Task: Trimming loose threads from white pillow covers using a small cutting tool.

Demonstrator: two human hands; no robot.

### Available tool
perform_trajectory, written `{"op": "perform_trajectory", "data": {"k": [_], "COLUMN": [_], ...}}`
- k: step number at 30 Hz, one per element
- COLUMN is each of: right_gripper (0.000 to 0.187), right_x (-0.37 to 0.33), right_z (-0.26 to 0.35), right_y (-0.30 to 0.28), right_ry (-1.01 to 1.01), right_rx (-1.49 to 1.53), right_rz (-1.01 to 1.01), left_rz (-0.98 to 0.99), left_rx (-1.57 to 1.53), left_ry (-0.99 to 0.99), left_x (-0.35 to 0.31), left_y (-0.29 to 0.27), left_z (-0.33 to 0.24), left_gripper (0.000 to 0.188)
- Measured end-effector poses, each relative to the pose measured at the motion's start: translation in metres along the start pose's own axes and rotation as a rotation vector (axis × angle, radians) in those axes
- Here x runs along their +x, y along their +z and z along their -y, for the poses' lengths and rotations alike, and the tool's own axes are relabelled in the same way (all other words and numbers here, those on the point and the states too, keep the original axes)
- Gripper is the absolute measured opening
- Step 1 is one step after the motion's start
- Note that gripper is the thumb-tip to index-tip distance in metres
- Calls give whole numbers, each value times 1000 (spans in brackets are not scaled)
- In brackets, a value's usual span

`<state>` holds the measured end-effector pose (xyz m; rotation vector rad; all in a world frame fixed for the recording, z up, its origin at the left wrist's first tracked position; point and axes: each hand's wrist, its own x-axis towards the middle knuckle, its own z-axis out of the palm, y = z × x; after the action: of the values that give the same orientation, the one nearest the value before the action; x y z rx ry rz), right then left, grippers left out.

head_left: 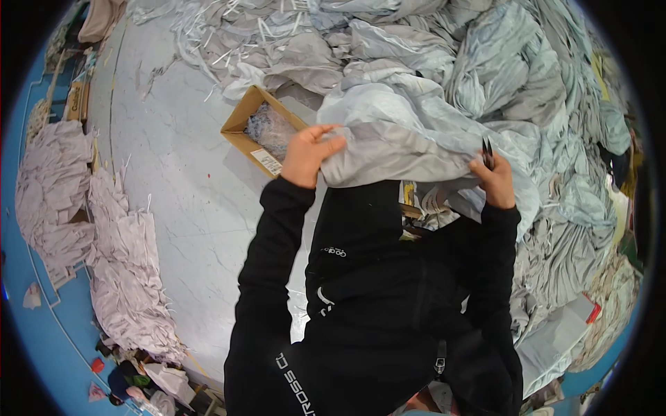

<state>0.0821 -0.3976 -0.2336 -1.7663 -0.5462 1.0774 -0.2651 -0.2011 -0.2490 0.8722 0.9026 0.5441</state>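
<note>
A length of light grey fabric (399, 151) is stretched between my two hands, in front of my body. My left hand (310, 155) is closed on its left edge, with thumb and fingers at the cloth. At the right end, my right hand (495, 179) is closed around small dark thread snips (488, 151), their two pointed blades sticking up and slightly apart. The same hand's thumb and fingers are at the fabric's right edge. Part of its grip is hidden behind the cloth.
An open cardboard box (240, 132) with clear plastic-like contents stands beside my left hand. Large heaps of grey fabric (499, 62) with white ties cover the far and right sides of the pale table (201, 229). Pinkish-white cloth piles (125, 256) lie along the left.
</note>
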Motion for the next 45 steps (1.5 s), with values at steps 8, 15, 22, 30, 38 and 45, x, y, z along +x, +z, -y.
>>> {"op": "perform_trajectory", "data": {"k": [8,15,22,30,38,45], "right_gripper": [22,26,24,25,25,26], "right_x": [-40,-34,-29,-30,-40,-47], "right_z": [93,-34,-60,-59,-41,-33], "right_y": [17,66,62,55,68,93], "right_ry": [-901,-859,-688,-656,-743,-783], "right_rx": [-494,-390,-401,-439,-399,-384], "right_rz": [-420,-568,-520,-562,-527,-395], "left_rz": [-170,-342,-249,-269,-340,-496], "left_rx": [433,146,-19,-44,-51,62], "left_ry": [1066,770,677,601,640,555], "left_x": [-41,-22,-15,-5,-3,0], "left_y": [-10,-83,-119,-123,-138,-183], "left_z": [-121,21,64,57,41,20], "left_gripper": [18,10,11,16,17,15]}}
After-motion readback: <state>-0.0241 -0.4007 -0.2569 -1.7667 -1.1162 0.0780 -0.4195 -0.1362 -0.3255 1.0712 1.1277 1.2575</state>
